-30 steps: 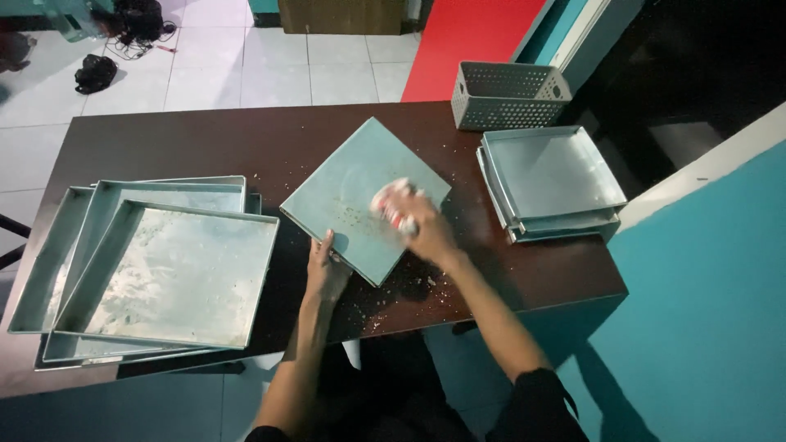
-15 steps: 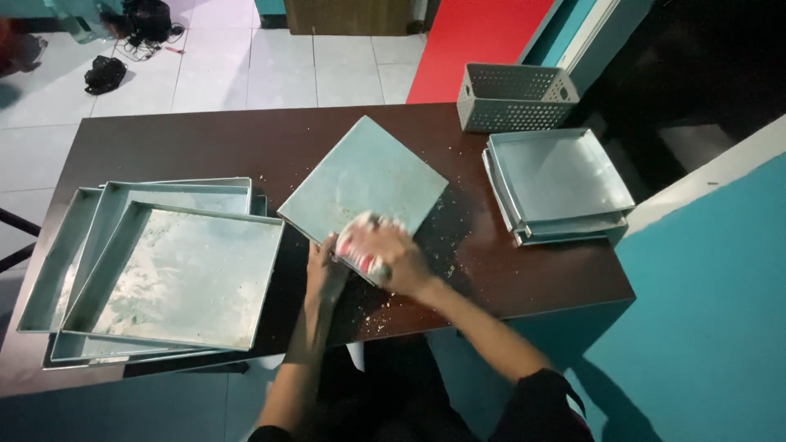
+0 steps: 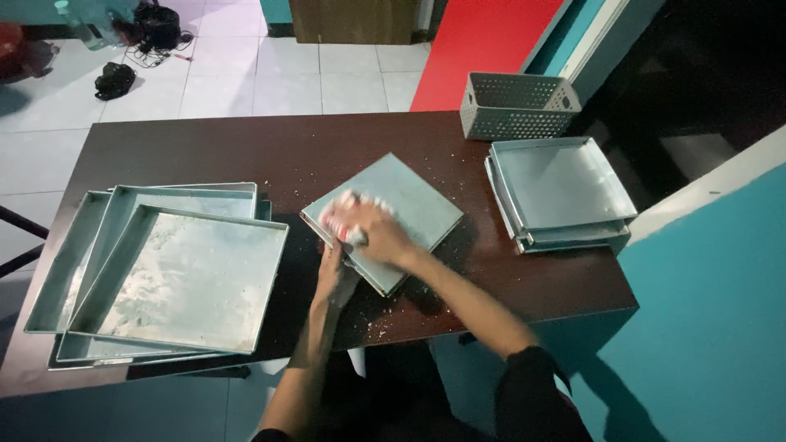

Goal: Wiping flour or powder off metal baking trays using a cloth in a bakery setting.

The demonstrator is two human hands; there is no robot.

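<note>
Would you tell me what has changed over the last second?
The right hand, gripping a blurred white-and-red thing, swept from the upturned tray's far side to its near-left edge. The left hand stayed at that edge; both tray stacks and the basket stayed put.

Dim overall; floor [image 3: 270, 78] beyond fingers bright w/ daylight. Right hand [image 3: 368, 229] motion-blurred. Dark shadow below fingers, table [image 3: 246, 147] edge. Slight wide-angle bend at edges.
</note>
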